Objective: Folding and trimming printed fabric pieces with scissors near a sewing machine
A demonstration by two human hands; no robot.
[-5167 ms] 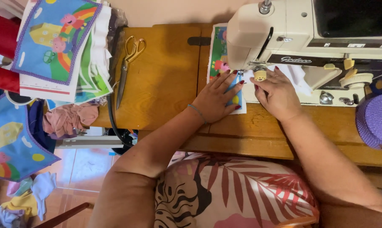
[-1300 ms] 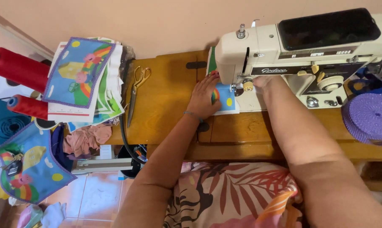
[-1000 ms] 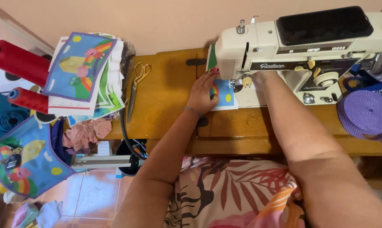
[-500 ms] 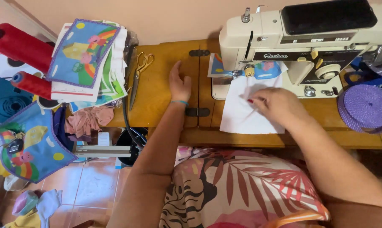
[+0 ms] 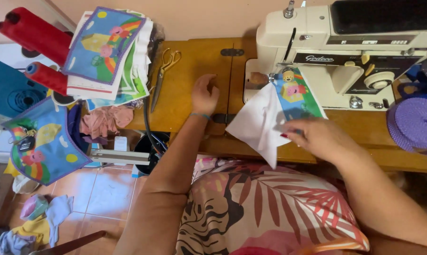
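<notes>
My right hand (image 5: 317, 137) grips a fabric piece (image 5: 270, 118), white on its back and printed with colourful cartoon figures on its front. The piece hangs folded in front of the cream sewing machine (image 5: 345, 52), its top corner near the needle area. My left hand (image 5: 205, 93) rests flat and holds nothing on the wooden sewing table (image 5: 190, 71), with fingers spread toward the scissors (image 5: 162, 71) lying to its left.
A stack of printed fabric pieces (image 5: 107, 54) sits at the table's left end. Red thread cones (image 5: 34, 42) stand beyond it. A purple ribbon roll (image 5: 414, 123) lies at the right. A finished printed bag (image 5: 43, 141) and cloth scraps are on the left and floor.
The fabric has come away from under the needle; my right hand has pulled it toward me and folded it. My left hand left the fabric and moved left onto the bare table.
</notes>
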